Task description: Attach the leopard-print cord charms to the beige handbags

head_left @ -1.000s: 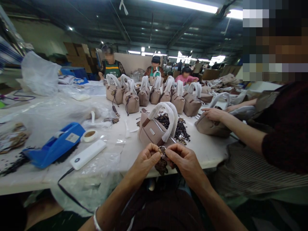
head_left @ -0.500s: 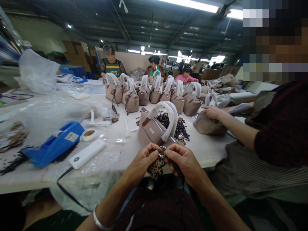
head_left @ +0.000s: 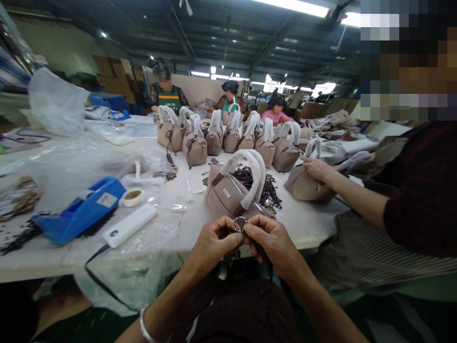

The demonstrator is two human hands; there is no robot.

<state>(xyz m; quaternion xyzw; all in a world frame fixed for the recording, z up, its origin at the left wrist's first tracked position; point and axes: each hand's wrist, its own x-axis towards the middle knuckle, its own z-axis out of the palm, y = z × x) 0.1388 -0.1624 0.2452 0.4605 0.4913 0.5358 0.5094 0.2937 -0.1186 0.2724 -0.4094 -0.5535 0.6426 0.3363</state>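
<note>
Between my two hands is a metal key ring (head_left: 240,217), pinched from both sides at the table's front edge. My left hand (head_left: 218,237) is closed on the ring's left side, and a leopard-print charm (head_left: 233,252) hangs partly hidden below those fingers. My right hand (head_left: 270,237) is closed at the ring's right side and also holds a dark braided cord (head_left: 264,257) that hangs down. Just beyond my hands stands a taupe handbag (head_left: 221,195) with wrapped white handles. A pile of dark cords and charms (head_left: 269,188) lies behind it.
Several similar handbags (head_left: 194,147) stand in a row farther back. On the left are a blue tape dispenser (head_left: 84,209), a tape roll (head_left: 132,197), a white power bank (head_left: 131,226) and plastic sheeting (head_left: 71,166). At right, a co-worker's hand (head_left: 317,169) touches another handbag (head_left: 307,186).
My left fingers have shifted over the leopard-print charm, which now shows less. Both hands still hold the ring. The co-worker's hand at right has changed its pose on the bag.
</note>
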